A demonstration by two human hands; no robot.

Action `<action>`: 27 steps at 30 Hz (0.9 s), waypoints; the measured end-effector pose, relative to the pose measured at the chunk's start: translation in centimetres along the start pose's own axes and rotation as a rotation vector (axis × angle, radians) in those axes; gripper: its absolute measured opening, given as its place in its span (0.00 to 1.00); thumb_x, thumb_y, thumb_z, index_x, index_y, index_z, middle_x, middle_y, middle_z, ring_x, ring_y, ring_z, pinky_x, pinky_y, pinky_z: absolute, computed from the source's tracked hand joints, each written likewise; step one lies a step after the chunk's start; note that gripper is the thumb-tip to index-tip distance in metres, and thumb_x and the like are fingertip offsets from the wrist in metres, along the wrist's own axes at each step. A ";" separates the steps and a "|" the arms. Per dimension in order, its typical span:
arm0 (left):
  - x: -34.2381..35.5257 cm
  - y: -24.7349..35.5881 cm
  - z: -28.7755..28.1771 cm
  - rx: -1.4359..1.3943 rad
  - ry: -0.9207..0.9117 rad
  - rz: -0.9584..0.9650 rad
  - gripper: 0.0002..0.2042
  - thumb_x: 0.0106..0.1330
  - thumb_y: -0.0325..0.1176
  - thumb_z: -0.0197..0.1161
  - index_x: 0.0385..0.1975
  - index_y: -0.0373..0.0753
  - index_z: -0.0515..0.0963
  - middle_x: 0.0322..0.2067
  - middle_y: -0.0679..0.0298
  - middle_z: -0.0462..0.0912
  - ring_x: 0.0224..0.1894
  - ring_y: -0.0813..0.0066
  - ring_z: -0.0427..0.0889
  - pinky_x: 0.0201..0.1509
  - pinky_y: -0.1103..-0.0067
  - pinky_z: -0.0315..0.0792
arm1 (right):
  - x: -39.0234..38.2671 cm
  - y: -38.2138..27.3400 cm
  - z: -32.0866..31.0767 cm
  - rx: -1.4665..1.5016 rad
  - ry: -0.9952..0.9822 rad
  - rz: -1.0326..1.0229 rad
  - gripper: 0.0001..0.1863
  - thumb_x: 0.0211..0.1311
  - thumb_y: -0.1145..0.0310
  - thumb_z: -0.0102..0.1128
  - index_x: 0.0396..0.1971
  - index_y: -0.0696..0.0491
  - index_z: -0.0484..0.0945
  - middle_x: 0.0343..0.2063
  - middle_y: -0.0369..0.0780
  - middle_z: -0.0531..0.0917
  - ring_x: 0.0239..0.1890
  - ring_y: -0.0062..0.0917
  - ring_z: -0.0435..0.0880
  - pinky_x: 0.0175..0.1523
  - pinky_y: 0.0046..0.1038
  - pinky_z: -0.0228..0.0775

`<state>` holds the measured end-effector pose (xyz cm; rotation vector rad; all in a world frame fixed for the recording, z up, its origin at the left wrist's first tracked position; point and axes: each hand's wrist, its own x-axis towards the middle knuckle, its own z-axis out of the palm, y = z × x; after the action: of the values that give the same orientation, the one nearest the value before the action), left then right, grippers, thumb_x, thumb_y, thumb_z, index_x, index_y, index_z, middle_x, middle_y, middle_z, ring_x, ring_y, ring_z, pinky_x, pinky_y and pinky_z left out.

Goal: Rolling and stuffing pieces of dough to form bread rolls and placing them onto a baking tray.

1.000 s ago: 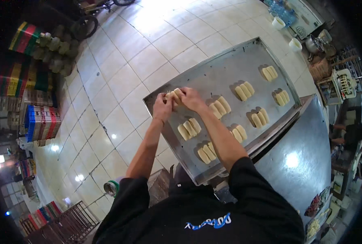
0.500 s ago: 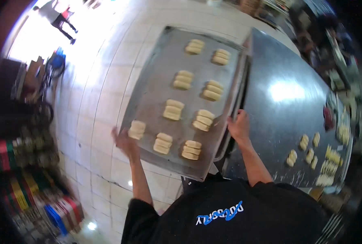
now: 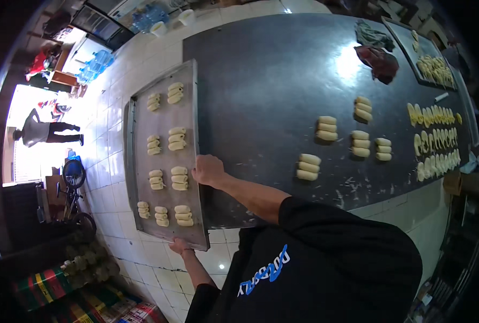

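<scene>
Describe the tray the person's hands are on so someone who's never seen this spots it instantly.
Find the big dark table; at its left edge is a shallow metal tray, right hand on its long side, left hand at its near end. Unlike the tray at the table's far right corner, it carries nine ridged, pale dough pieces.
</scene>
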<state>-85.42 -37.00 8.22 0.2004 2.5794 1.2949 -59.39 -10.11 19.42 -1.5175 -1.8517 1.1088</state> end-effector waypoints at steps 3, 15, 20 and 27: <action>-3.2 2.1 0.7 0.164 -0.030 0.158 0.19 0.68 0.36 0.51 0.44 0.21 0.71 0.41 0.42 0.79 0.43 0.54 0.78 0.48 0.65 0.73 | -2.7 1.8 -3.7 -0.031 -0.101 0.122 0.14 0.52 0.59 0.62 0.28 0.56 0.83 0.30 0.49 0.85 0.36 0.45 0.84 0.42 0.44 0.78; -31.7 16.0 10.2 -0.218 -1.489 -0.343 0.20 0.70 0.32 0.57 0.58 0.30 0.66 0.44 0.54 0.79 0.46 0.64 0.82 0.47 0.76 0.77 | -8.0 16.2 -26.8 -0.317 -0.410 0.016 0.18 0.61 0.58 0.60 0.42 0.56 0.80 0.38 0.45 0.85 0.41 0.37 0.84 0.47 0.35 0.74; -39.1 17.1 16.3 0.061 -0.926 0.185 0.20 0.65 0.44 0.62 0.41 0.29 0.74 0.37 0.50 0.82 0.38 0.60 0.83 0.43 0.67 0.76 | -10.5 14.5 -25.0 -0.101 -0.479 0.058 0.17 0.63 0.60 0.59 0.39 0.61 0.80 0.28 0.41 0.83 0.32 0.25 0.81 0.39 0.27 0.73; -19.5 22.5 10.9 -0.573 -0.817 0.102 0.16 0.68 0.36 0.61 0.45 0.30 0.70 0.39 0.60 0.79 0.38 0.75 0.79 0.41 0.78 0.76 | -0.9 0.9 -12.9 0.405 -0.544 -0.082 0.19 0.66 0.60 0.57 0.46 0.62 0.77 0.35 0.39 0.81 0.37 0.21 0.78 0.42 0.25 0.72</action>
<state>-63.40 -19.73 23.12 0.6013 1.4862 1.5106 -48.47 -7.38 25.78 -0.9599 -1.8316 1.8563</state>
